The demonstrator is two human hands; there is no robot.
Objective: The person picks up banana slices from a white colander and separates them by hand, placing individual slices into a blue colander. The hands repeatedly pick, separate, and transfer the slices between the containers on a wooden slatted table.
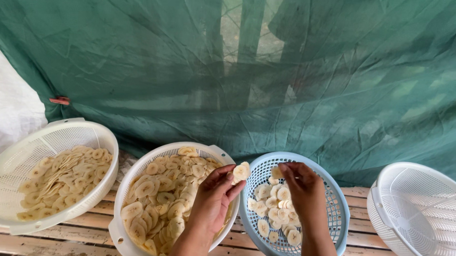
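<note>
A pale banana slice [241, 171] is pinched in the left hand [213, 198], held between the middle white basket [135, 175] and the blue basket [331, 207]. The right hand [304, 191] reaches into the blue basket, fingertips closed on another slice [277, 172] — both baskets sit on the wooden slat table [57, 240], green netting [240, 68] behind.

pale, matt banana slices [161, 201] in perforated white plastic baskets [13, 186] and a light-blue plastic basket [331, 207], on weathered, rough wooden slats [57, 240]; behind, sheer green mesh cloth [290, 69], creased and faintly glossy.
</note>
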